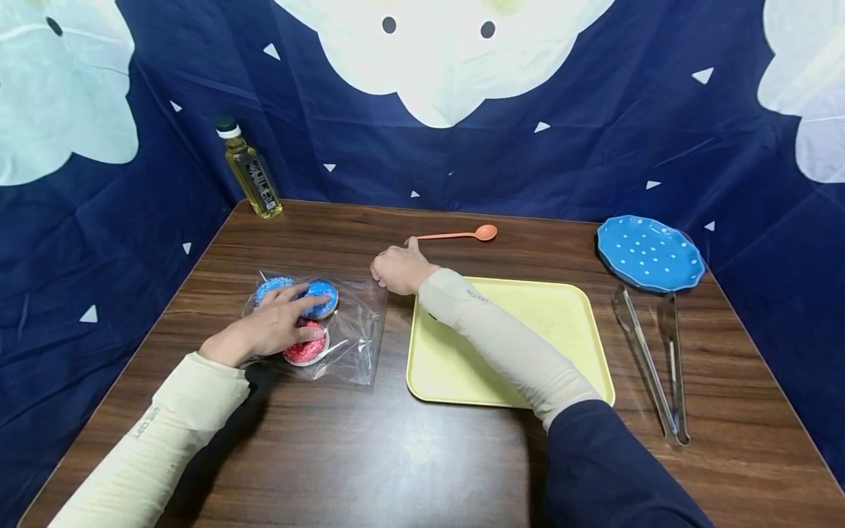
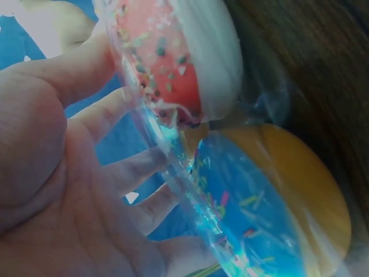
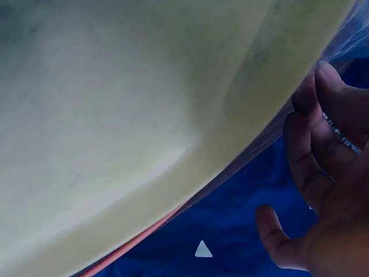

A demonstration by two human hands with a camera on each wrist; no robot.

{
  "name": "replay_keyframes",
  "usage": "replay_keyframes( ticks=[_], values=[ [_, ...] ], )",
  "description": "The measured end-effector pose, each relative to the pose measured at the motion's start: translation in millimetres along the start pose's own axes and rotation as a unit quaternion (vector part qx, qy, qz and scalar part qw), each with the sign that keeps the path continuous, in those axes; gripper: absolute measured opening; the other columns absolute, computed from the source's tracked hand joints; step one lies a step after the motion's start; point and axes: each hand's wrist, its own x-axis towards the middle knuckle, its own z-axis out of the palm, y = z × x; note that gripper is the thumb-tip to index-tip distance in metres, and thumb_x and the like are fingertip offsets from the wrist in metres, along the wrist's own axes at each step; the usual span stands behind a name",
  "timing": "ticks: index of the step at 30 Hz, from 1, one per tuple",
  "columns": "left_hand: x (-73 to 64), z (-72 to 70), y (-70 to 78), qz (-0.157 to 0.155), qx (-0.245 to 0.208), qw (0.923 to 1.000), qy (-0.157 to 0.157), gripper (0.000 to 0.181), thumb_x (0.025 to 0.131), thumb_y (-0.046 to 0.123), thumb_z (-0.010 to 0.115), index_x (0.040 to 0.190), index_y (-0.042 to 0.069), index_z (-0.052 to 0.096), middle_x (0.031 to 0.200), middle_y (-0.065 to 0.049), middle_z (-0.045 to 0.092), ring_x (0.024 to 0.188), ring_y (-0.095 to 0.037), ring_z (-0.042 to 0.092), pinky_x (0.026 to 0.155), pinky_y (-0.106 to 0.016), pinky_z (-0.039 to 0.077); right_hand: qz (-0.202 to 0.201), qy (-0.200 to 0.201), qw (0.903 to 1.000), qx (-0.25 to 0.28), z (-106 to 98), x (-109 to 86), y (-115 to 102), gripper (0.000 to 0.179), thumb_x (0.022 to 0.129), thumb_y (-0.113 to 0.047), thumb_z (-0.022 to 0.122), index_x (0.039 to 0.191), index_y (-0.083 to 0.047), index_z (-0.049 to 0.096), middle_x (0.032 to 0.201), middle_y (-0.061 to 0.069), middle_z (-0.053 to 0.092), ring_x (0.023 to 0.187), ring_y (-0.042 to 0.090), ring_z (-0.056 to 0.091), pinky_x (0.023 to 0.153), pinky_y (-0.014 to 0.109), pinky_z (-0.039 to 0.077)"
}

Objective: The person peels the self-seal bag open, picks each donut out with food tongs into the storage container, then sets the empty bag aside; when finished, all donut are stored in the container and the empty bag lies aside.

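Note:
A clear plastic bag point(image 1: 356, 345) lies on the left of the table with several toy-like doughnuts in it. One blue doughnut point(image 1: 323, 299), another blue one point(image 1: 272, 284) and a pink sprinkled one point(image 1: 309, 353) show through the film. My left hand point(image 1: 267, 328) rests over them, fingers spread and nearly straight; the left wrist view shows its fingertips against the plastic beside the pink doughnut point(image 2: 167, 63). My right hand point(image 1: 399, 270) is at the bag's far right corner. There its thumb and forefinger point(image 3: 308, 98) pinch the edge of the film, the other fingers bent.
A yellow tray point(image 1: 429, 385) lies under my right forearm. An orange spoon point(image 1: 485, 232) is just beyond my right hand. Metal tongs point(image 1: 673, 411) and blue dotted plates point(image 1: 650, 253) are on the right. An oil bottle point(image 1: 254, 176) stands at the back left corner.

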Motion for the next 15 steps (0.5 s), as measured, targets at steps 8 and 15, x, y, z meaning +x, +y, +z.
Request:
replay_keyframes(
  ticks=[8, 15],
  values=[
    [-0.4, -0.5, 1.0, -0.008, -0.001, 1.0000, -0.005, 0.062, 0.097, 0.031, 0.069, 0.151, 0.010, 0.046, 0.155, -0.035, 0.024, 0.139, -0.060, 0.016, 0.106, -0.075, 0.019, 0.012, -0.006, 0.9998, 0.011, -3.5, -2.4, 2.3, 0.015, 0.093, -0.011, 0.065, 0.083, -0.022, 0.064, 0.092, -0.008, 0.065, 0.087, 0.012, 0.055, 0.095, 0.050, 0.025],
    [-1.1, -0.1, 2.4, -0.007, 0.000, 1.0000, -0.003, 0.062, 0.097, 0.030, 0.069, 0.151, 0.009, 0.046, 0.155, -0.035, 0.024, 0.139, -0.059, 0.016, 0.106, -0.075, 0.018, 0.021, -0.019, 0.9995, 0.016, -1.2, -3.6, 1.5, 0.006, 0.096, -0.024, 0.069, 0.093, -0.021, 0.064, 0.096, -0.008, 0.066, 0.094, 0.014, 0.059, 0.098, 0.054, 0.027]
  ],
)
